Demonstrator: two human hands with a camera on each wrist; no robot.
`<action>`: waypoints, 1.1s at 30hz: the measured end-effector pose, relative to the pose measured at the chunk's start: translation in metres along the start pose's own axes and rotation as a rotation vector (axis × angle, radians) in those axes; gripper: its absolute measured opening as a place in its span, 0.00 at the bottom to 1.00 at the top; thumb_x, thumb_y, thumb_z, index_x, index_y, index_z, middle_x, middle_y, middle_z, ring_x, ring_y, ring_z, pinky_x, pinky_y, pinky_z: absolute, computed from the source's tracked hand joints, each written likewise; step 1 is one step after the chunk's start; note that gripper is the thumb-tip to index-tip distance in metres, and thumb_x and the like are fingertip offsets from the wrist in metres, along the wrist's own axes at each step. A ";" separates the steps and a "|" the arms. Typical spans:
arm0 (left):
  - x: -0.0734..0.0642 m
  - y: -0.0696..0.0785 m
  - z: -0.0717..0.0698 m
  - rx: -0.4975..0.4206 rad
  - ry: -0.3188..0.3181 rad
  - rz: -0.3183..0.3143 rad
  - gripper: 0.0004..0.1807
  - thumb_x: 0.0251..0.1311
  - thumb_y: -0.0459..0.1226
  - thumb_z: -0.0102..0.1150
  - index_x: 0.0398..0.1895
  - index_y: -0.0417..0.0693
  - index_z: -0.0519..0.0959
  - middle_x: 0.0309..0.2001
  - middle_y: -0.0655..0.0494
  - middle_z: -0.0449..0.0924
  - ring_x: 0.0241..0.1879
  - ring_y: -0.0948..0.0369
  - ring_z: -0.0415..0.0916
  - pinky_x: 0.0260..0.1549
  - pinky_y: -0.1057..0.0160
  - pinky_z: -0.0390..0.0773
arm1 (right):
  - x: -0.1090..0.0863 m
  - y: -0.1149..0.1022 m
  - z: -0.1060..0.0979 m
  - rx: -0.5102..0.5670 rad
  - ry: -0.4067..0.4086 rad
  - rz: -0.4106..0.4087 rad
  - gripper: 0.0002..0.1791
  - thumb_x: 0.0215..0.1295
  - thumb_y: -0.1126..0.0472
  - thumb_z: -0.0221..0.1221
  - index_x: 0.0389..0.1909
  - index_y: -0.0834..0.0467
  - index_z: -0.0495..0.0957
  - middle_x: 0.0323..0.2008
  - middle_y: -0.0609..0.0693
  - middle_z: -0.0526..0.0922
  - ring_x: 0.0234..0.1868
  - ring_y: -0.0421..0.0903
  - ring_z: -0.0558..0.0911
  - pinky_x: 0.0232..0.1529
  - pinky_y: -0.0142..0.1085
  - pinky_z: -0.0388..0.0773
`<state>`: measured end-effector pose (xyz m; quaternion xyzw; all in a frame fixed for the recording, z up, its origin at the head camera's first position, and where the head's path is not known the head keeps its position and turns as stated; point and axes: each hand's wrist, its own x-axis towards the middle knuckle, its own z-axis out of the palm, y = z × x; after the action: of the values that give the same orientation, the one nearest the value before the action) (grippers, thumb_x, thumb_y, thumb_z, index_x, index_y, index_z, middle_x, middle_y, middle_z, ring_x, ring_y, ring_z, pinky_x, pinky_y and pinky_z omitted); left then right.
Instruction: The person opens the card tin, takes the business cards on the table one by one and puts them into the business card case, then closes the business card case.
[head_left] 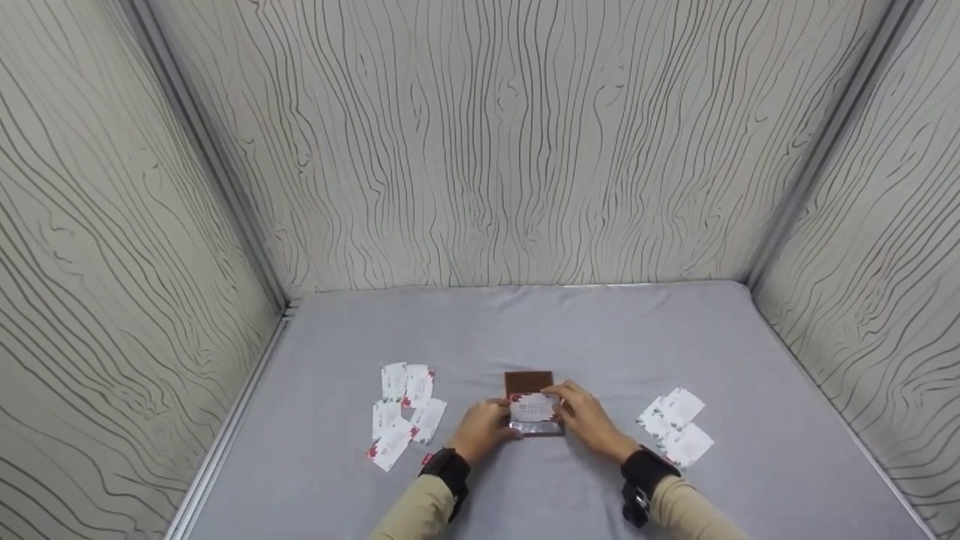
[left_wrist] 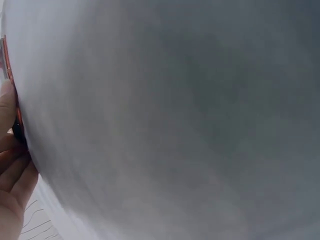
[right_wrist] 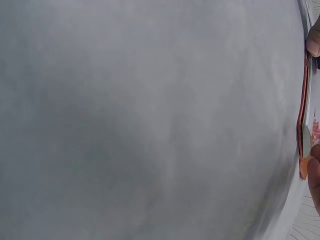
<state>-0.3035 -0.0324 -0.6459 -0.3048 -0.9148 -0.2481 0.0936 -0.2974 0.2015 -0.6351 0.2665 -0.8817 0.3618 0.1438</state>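
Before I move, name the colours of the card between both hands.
The card is white with red corner decoration, clearest in the head view.

Left hand [left_wrist: 12,185] grips 1 thin brown-edged case [left_wrist: 8,60] at far left; grey cloth [left_wrist: 165,120] fills the middle

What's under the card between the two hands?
A brown holder shows beyond the card's far edge, and a shiny strip shows at its near edge. Whatever lies directly beneath the card is covered.
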 end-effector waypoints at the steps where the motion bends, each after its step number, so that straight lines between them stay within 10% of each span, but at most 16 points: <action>1: 0.000 0.000 0.000 0.000 0.001 0.001 0.18 0.46 0.41 0.77 0.40 0.41 0.87 0.43 0.51 0.85 0.43 0.57 0.82 0.45 0.61 0.78 | 0.000 0.000 0.001 -0.004 -0.001 0.001 0.19 0.60 0.76 0.61 0.52 0.61 0.80 0.44 0.52 0.79 0.41 0.47 0.81 0.44 0.42 0.79; 33: 0.005 0.004 -0.008 -0.015 -0.047 0.003 0.12 0.45 0.39 0.77 0.27 0.43 0.84 0.26 0.60 0.79 0.24 0.65 0.71 0.27 0.64 0.72 | -0.009 0.007 0.011 -0.134 -0.016 -0.111 0.19 0.55 0.78 0.63 0.48 0.63 0.81 0.45 0.57 0.74 0.41 0.51 0.79 0.42 0.46 0.78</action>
<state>-0.3052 -0.0312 -0.6355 -0.3125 -0.9144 -0.2475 0.0699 -0.2947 0.2017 -0.6508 0.3075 -0.8891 0.2912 0.1738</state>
